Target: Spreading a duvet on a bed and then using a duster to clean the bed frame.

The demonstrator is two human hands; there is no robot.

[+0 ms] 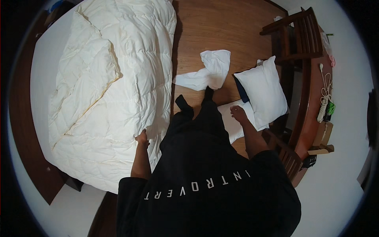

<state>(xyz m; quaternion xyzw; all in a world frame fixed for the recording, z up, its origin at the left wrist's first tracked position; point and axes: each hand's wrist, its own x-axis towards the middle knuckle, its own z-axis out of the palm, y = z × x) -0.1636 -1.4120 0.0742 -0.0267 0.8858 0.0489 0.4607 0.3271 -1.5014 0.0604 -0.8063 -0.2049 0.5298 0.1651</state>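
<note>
My left hand (pixel 143 138) is over the near side of a white quilted comforter (pixel 118 97), which lies on a bed with one corner folded back along a yellowish piped edge. Whether its fingers pinch the fabric or only hover over it, I cannot tell. On the other side of my body, my right hand (pixel 238 114) has loosely bent fingers and nothing visible in it. Below that hand a white pillow (pixel 237 130) lies on the floor. Another white pillow (pixel 262 89) overlaps it, with a dark blue cloth (pixel 242 89) partly hidden underneath.
A crumpled white cloth (pixel 217 69) lies on the wooden floor (pixel 204 26) at my foot. To the right are wooden chairs (pixel 299 38) and a reddish-brown table (pixel 309 97) bearing a coiled white cord (pixel 325 89) and an open cardboard box (pixel 322 139). Bare mattress (pixel 44 89) shows at the bed's far side.
</note>
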